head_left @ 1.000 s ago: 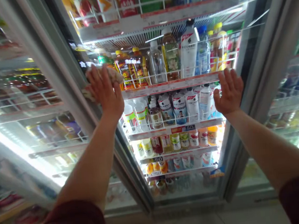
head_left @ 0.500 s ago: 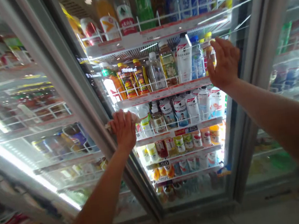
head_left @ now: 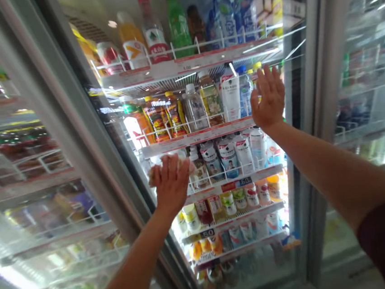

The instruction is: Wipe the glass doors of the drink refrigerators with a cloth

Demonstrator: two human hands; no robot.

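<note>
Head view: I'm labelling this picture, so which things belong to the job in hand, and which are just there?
In use: cloth under the left hand; glass door, with the right hand open against it or just before it.

Just there, behind the glass door: green bottle; blue-capped bottles; price strip.

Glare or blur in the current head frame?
Head view: long white light strip blown out, lower left; head view: multicoloured packaged drinks at left smeared; head view: pale crumpled cloth under bare left hand soft-edged, weave unreadable.
</note>
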